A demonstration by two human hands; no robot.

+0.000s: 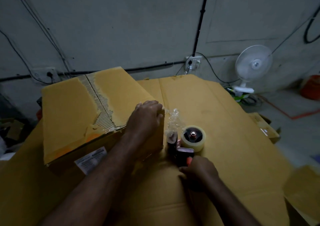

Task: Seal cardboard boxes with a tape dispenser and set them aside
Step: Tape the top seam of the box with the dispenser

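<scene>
A closed brown cardboard box (72, 108) with a torn, peeled strip along its top seam stands on flattened cardboard at the left. My left hand (147, 116) rests on the box's near right corner, fingers curled over the edge onto a crumpled strand of clear tape (173, 120). That strand runs down to a tape dispenser (187, 142) with a clear roll, lying just right of the box. My right hand (199, 172) grips its orange handle from below.
Flattened cardboard sheets (216, 115) cover the work surface. More cardboard pieces (266, 127) lie at the right edge. A white fan (251, 68) stands on the floor by the wall, near cables and a socket (193, 62). Dark clutter sits at far left.
</scene>
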